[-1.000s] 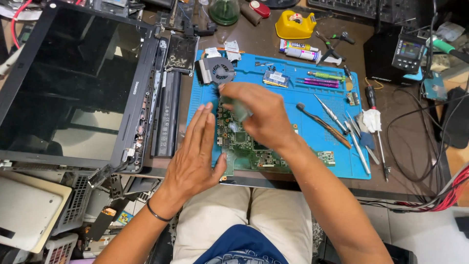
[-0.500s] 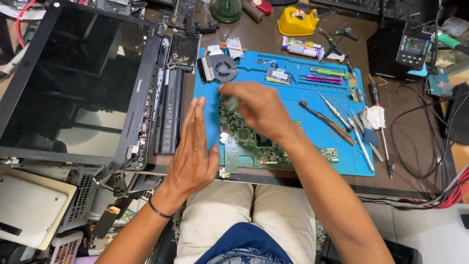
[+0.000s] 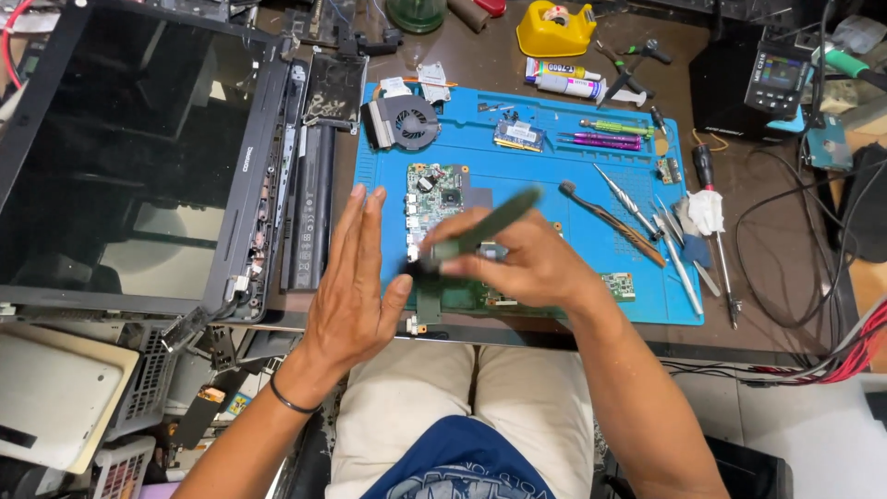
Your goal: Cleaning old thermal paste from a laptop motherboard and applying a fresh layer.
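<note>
A green laptop circuit board (image 3: 434,199) lies on a blue work mat (image 3: 554,180). My right hand (image 3: 517,263) is over the board's near half, holding a dark green brush (image 3: 476,236) that is blurred and slants up to the right. My left hand (image 3: 351,277) stands flat on its edge at the board's left side, fingers together and straight, holding nothing. Its thumb touches the board's near left corner.
A dismantled black laptop (image 3: 139,157) fills the left. A cooling fan (image 3: 407,120), memory module (image 3: 519,137), screwdrivers (image 3: 628,203) and tweezers lie on the mat. A yellow tape dispenser (image 3: 554,28), glue tubes, a meter (image 3: 781,74) and cables (image 3: 795,268) sit behind and right.
My right hand has pulled back toward me from the board's far part to its near half, and the brush now shows swinging. The left hand stays beside the board.
</note>
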